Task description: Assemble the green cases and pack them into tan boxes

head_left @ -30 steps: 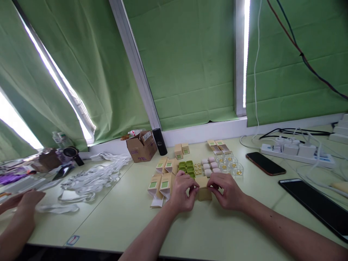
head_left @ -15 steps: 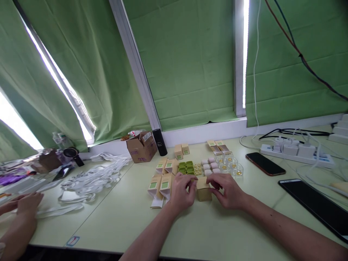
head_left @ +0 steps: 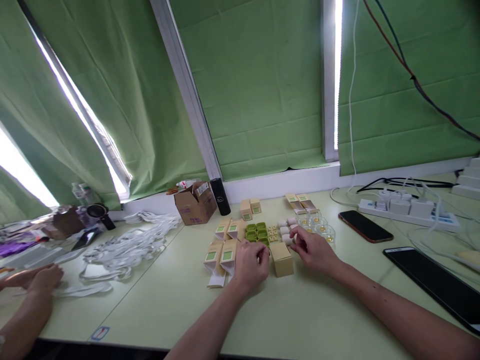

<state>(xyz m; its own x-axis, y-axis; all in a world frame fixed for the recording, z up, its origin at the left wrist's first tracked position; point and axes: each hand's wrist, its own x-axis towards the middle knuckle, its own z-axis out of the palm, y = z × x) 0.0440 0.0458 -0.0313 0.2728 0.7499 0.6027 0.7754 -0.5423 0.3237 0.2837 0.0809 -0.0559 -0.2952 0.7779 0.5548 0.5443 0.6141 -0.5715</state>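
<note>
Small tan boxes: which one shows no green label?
The closed tan box, standing alone between the left hand and the right hand. The other tan boxes each show a green label.

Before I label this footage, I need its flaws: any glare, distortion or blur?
Head view: white glare through gaps between the green fabric curtains; head view: apparent wide-angle distortion, with the pale straight window post left of centre leaning strongly; head view: faint, soft shadows on the pale green table; head view: print on the square green labels too small to read.
</note>
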